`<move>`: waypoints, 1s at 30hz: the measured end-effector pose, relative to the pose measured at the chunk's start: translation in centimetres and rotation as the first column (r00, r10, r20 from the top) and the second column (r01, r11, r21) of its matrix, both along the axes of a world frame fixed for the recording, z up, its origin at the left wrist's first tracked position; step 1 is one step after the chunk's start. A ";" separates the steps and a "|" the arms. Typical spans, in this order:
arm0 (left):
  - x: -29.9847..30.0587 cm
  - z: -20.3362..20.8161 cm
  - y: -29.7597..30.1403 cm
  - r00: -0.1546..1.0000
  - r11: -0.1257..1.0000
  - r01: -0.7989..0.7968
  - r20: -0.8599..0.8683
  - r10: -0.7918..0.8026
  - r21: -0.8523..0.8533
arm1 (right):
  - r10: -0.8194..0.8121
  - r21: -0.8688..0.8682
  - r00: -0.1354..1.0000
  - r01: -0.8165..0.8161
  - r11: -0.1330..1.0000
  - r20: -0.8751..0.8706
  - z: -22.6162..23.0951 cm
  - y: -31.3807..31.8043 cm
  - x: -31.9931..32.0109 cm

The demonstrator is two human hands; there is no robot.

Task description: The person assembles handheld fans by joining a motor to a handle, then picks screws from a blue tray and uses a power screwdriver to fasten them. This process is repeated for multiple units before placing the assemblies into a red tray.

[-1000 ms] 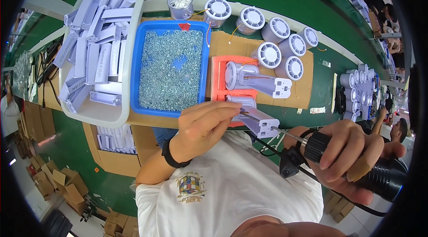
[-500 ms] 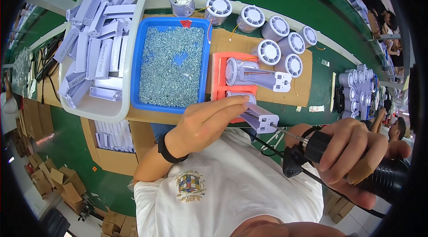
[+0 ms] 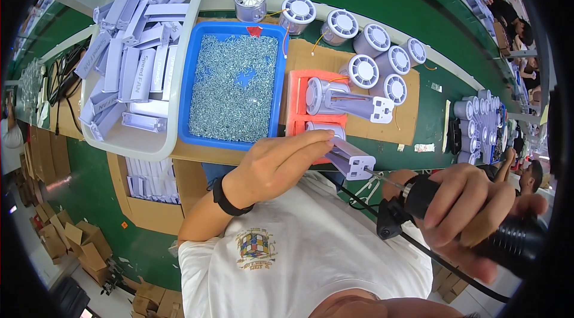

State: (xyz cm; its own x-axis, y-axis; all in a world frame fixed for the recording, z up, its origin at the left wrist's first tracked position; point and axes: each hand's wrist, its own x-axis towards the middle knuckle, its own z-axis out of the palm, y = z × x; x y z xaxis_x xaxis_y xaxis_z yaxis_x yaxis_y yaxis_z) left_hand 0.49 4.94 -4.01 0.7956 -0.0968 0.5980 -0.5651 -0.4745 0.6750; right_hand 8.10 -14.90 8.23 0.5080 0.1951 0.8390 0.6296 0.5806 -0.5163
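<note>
My left hand (image 3: 278, 165) is closed over a pale-lavender plastic fan housing (image 3: 355, 163), its fingers pressed together near the round end. That end sits in a coral-red foam cradle (image 3: 296, 87); the slotted end juts out toward the right. My right hand (image 3: 463, 201) wraps round a black electric screwdriver (image 3: 422, 193). The screwdriver's thin bit points left, its tip at the housing's slotted end face. Whether a screw is on the tip is too small to tell. A second housing (image 3: 362, 107) with an orange wire lies in the cradle just beyond.
A blue tray (image 3: 183, 102) of small screws stands left of the cradle. Farther left, a white bin (image 3: 171, 99) holds several lavender handle parts. Several round fan units (image 3: 363, 71) with loose wires stand behind on cardboard (image 3: 406, 120). A black cable (image 3: 445, 263) hangs below the screwdriver.
The view has shifted slightly. My left hand still presses on the same housing, and the screwdriver bit stays at its end face. Nothing was let go or picked up.
</note>
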 end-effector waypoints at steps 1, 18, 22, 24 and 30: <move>0.1 0.0 0.0 1.000 1.000 0.010 -0.005 -0.010 -0.001 | 0.000 -0.001 1.000 0.000 1.000 0.000 0.2 -0.1 0.2; 0.1 -0.3 0.3 0.995 0.997 0.073 -0.066 -0.071 0.032 | 0.263 -0.072 0.964 -0.261 0.963 0.026 1.0 0.0 1.3; 0.1 -0.9 0.3 0.998 0.998 0.005 -0.063 -0.009 -0.064 | 0.245 -0.050 0.969 -0.244 0.969 0.024 1.0 0.3 1.3; 0.1 -0.9 0.3 0.998 0.994 -0.033 -0.062 0.026 -0.106 | 0.239 -0.015 0.970 -0.239 0.971 0.033 0.9 0.4 1.3; 0.0 -1.1 0.2 0.991 0.983 -0.057 -0.131 0.034 -0.173 | 0.236 0.063 0.970 -0.239 0.969 0.054 0.7 0.6 1.2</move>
State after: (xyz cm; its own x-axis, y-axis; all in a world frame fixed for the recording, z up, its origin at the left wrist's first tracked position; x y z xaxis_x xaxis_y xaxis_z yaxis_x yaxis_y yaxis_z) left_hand 0.53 5.13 -5.06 0.8675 0.0386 0.4960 -0.4497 -0.3653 0.8150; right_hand 9.34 -14.27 8.89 0.4147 0.2464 0.8760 0.4913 0.7496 -0.4435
